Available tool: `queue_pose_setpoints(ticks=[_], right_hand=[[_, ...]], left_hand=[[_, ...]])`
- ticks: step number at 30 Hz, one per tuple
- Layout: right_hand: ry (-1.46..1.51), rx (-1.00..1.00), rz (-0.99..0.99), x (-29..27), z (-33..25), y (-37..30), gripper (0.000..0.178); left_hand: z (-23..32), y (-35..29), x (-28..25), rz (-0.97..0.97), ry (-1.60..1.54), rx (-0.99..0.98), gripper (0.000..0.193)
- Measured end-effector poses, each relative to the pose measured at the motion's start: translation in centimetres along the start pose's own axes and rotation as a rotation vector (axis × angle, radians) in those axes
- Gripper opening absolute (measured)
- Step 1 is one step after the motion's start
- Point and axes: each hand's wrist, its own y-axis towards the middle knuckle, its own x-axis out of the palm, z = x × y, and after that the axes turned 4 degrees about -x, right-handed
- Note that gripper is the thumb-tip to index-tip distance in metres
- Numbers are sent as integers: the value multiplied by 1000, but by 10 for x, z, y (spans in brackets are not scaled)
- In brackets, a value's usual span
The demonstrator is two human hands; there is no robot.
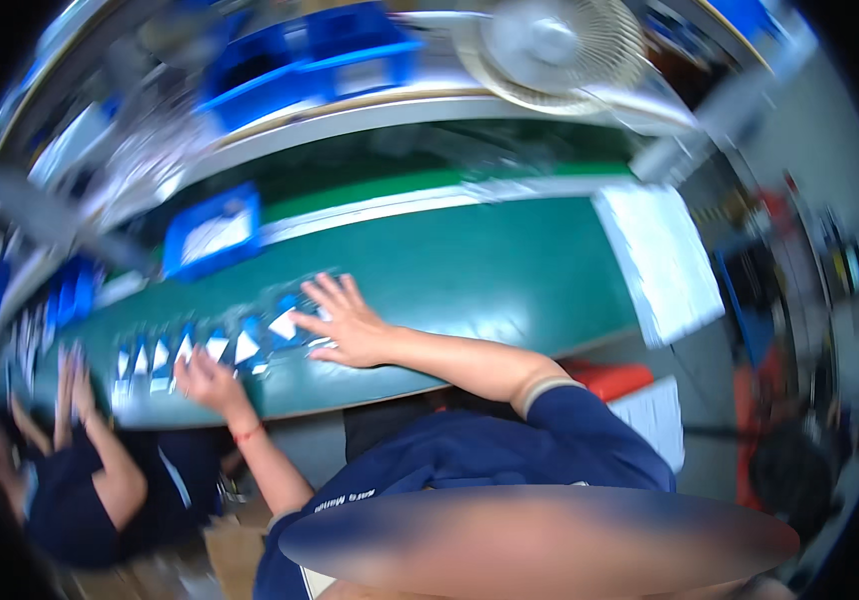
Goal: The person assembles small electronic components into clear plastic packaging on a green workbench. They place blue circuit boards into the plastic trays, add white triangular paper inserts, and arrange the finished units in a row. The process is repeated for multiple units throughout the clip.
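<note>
The right hand [345, 322] lies flat with fingers spread wide on the green table [490, 270], its fingertips resting on a clear packet [285, 322] with a blue and white part inside, at the right end of a row of such packets [190, 350] along the near edge of the table. The left hand [208, 382] is also open and presses on the row just beside it, holding nothing. A blue bin [212, 232] stands behind the row, and another person's hands [72, 372] are raised at the far left.

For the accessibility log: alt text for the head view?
Both hands lie flat on a green bench: the right hand and left hand rest on a row of small blue-and-white packets. A blue bin and a fan stand behind.
</note>
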Motion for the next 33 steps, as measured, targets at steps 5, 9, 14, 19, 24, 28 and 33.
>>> queue_pose_setpoints(ticks=[5, 9, 14, 19, 24, 28, 33], right_hand=[[-292, 247, 328, -105, 27, -56, 68], [-771, 774, 496, -200, 98, -199, 52], [-806, 1323, 363, -250, 126, -351, 35], [-726, 1255, 368, -264, 125, -363, 24], [-660, 1175, 567, -305, 109, -365, 26], [-750, 1135, 804, -321, 60, -397, 28], [-1039, 1728, 990, -250, 25, -511, 33]], left_hand=[[15, 6, -10, 87, -17, 190, 14], [67, -19, -14, 31, -134, 253, 16], [186, -63, -20, -286, -631, 378, 17], [293, -70, -23, -518, -960, 609, 16], [348, -79, -5, -682, -1048, 734, 13], [340, -109, 22, -778, -979, 744, 10], [328, -111, 20, -823, -922, 711, 9]])
